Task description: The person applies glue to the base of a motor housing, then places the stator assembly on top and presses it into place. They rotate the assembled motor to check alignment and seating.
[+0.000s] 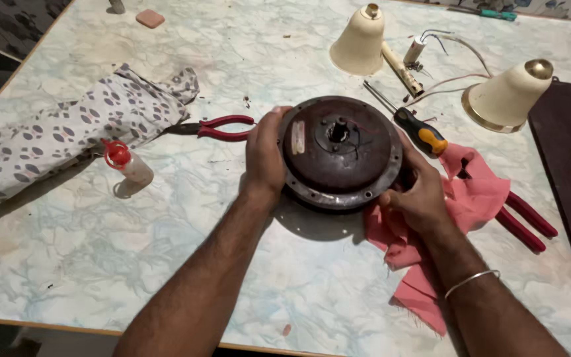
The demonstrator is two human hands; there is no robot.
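— Where do we have the motor now?

— The round brown fan motor (pixel 340 152) sits at the centre of the frame on the marbled table (pixel 166 264), tilted a little so its near edge lifts. Our left hand (pixel 264 158) is clamped on its left rim, fingers wrapped over the edge; our right hand (pixel 418 195) grips the lower right rim, partly over the pink cloth (pixel 477 188).

— How far along would we say we are?

— By our judgement, mid-way. The two cream bell covers (pixel 359 43) are already off and lie in the upper right of the frame, with loose wires and a capacitor (pixel 415 50) between them. The casing itself still looks closed, its rim screws in place as far as we can tell.

— Tools to hand?

— A screwdriver with a black and orange handle (pixel 421 132) just right of the motor, red pliers (pixel 223 127) at its left, touching the patterned cloth (pixel 67 132), and a small red-capped bottle (pixel 127 163) left of centre.
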